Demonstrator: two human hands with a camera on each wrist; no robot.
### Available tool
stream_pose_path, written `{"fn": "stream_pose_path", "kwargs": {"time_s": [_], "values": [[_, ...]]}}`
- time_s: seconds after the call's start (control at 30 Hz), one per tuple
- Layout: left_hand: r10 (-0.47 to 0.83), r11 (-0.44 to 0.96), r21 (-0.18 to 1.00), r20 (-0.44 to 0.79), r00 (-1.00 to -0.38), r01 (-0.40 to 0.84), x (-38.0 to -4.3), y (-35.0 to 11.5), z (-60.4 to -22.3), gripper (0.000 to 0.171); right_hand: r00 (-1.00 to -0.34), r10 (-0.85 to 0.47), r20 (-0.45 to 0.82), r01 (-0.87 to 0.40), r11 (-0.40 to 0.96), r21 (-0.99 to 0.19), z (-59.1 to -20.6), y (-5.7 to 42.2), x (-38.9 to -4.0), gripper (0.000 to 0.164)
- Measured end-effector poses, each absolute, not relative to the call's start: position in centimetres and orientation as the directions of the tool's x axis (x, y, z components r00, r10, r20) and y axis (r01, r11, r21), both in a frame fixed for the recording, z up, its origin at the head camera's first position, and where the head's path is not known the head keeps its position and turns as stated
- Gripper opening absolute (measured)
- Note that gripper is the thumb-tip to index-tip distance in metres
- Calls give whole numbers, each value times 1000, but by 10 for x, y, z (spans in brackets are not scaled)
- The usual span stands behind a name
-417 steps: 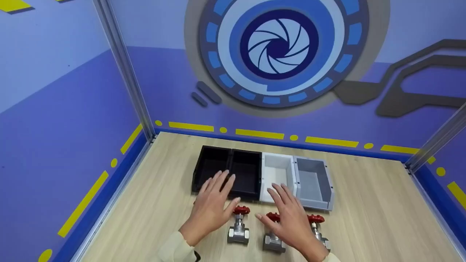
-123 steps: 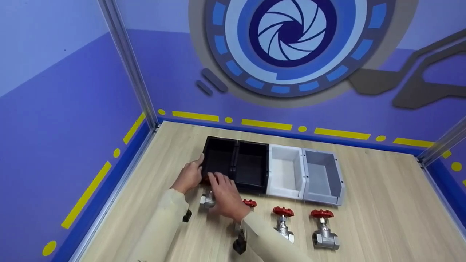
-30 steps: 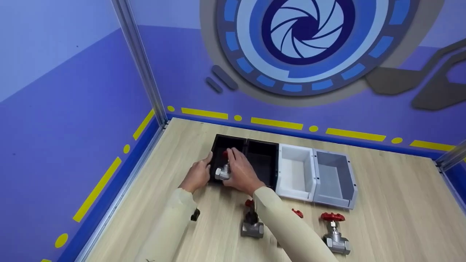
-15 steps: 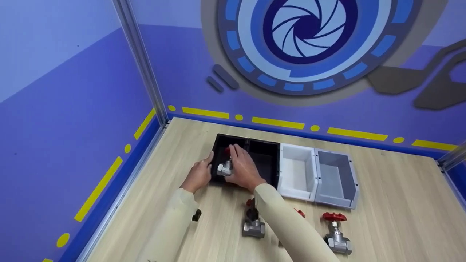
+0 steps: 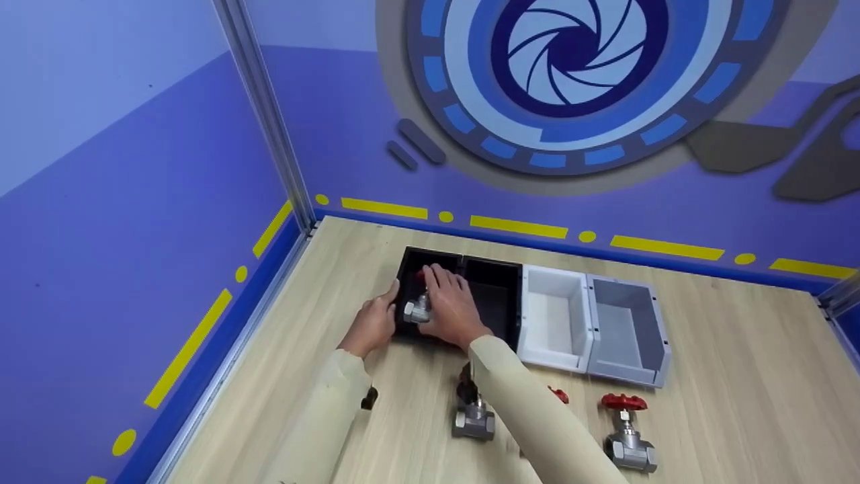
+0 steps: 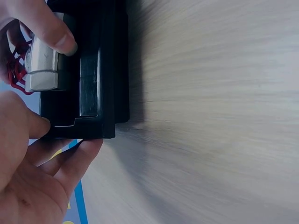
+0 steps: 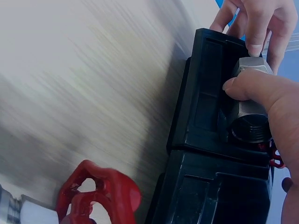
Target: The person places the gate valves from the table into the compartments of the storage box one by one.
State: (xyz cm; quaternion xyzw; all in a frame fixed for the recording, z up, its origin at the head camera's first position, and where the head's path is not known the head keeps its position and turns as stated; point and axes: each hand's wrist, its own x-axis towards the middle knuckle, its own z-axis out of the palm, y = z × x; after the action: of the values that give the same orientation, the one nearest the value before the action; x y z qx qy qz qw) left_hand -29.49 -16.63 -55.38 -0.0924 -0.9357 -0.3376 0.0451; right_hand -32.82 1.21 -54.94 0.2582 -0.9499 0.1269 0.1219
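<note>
A pale wood-grain table (image 5: pixel 732 376) carries four adjoining bins (image 5: pixel 551 323) and three valves (image 5: pixel 474 425).

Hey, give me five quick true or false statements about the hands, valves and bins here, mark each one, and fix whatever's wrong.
1. The right hand holds a valve. True.
2. The left hand is inside the white bin. False: it grips the side of the leftmost black bin.
3. In the head view, the gray bin is at the right end of the row. True.
4. The handwheel on the rightmost valve is blue. False: it is red.
5. In the head view, the white bin is immediately left of the gray bin. True.
</note>
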Motion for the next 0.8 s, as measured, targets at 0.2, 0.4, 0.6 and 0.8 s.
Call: {"fn": "stream_pose_path", "kwargs": {"time_s": [0.2, 0.4, 0.6, 0.8], "values": [[132, 769, 614, 117, -984, 176, -296, -166, -554, 51, -847, -450, 282, -506, 846, -168, -548, 7, -331, 107], [124, 771, 608, 150, -981, 190, -295, -166, -556, 51, -860, -439, 260, -491, 850, -192, -548, 2, -333, 106], [130, 765, 606, 187, -974, 219, -294, -166, -556, 50, -859, -443, 257, -494, 850, -185, -550, 2, -337, 106], [155, 758, 603, 203, -967, 248, -294, -167, -557, 50, -877, -426, 224, -468, 862, -194, -548, 2, -339, 107]]}}
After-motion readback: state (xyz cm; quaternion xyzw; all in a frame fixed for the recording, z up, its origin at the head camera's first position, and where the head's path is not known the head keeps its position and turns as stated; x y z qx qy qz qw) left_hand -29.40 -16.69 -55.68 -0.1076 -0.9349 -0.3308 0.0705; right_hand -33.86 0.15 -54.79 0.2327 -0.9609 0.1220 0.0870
